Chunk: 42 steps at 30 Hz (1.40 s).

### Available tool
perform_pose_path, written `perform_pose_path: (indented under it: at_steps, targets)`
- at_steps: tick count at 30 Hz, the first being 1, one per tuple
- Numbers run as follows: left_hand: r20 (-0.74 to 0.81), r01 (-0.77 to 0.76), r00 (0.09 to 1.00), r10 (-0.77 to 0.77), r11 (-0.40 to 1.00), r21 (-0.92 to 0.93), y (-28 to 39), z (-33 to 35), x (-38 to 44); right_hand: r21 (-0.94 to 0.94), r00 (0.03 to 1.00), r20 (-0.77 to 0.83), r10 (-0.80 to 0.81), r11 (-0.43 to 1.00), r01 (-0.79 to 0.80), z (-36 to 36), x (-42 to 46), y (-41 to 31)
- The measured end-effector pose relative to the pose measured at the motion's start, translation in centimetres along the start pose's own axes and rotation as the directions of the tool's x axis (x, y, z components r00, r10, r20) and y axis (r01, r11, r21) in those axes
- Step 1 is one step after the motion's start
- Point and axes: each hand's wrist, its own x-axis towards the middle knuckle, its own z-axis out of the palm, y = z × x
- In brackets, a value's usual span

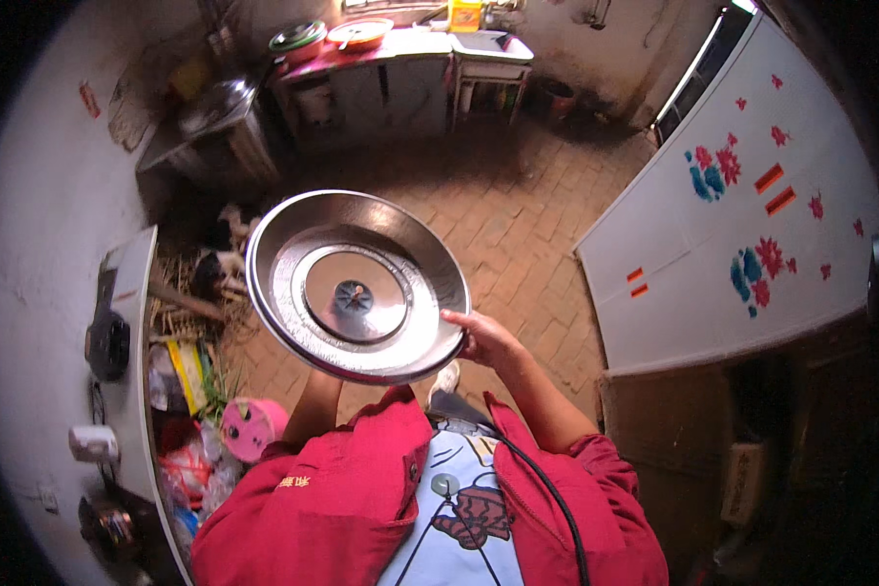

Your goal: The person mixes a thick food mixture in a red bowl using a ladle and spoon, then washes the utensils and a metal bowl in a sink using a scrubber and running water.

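A large round stainless-steel lid (289, 293) is held in front of me, its hollow underside facing up towards me. A dark star-shaped fitting (353, 295) with a small screw sits at its centre. Droplets speckle the shiny inner ring. My right hand (487, 338) grips the lid's lower right rim, thumb over the edge and fingers beneath. My left forearm (319, 406) reaches under the lower left rim; the lid hides the left hand, so its grip does not show.
A worktop (417, 44) with covered basins (298, 40) and a sink (491, 47) lines the far wall. A stove (220, 110) stands at the left. Bags and a pink container (253, 428) lie low left. A white flower-decorated cabinet (703, 271) flanks the brick floor (505, 212).
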Motion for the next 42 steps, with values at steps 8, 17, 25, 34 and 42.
perform_pose_path:
  at_steps: [8,17,25,34,42]
  targets:
    - [-0.021,-0.064,0.998,0.067,0.988,0.139,-0.9,5.5,24.2,0.03,0.996,-0.055,-0.077,0.996,0.079,-6.0,11.1,-21.9]
    - [-0.219,0.417,0.9,-0.377,0.891,0.181,3.5,6.9,54.0,-0.197,0.831,-0.398,-0.389,0.921,0.337,-18.4,23.1,-47.8]
    - [-0.29,0.761,0.63,-0.72,0.5,0.413,-3.4,13.3,84.0,-0.162,0.729,-0.566,-0.386,0.918,0.361,-27.7,31.9,-66.2]
    - [-0.484,0.752,0.657,-0.578,0.545,0.37,-10.6,12.7,108.8,-0.318,0.793,-0.511,-0.332,0.93,0.184,-41.1,48.7,-89.3]
    - [-0.636,0.645,0.69,-0.347,0.693,0.321,-13.7,15.3,125.2,-0.338,0.895,-0.431,-0.113,0.94,-0.044,-47.8,64.1,-109.0]
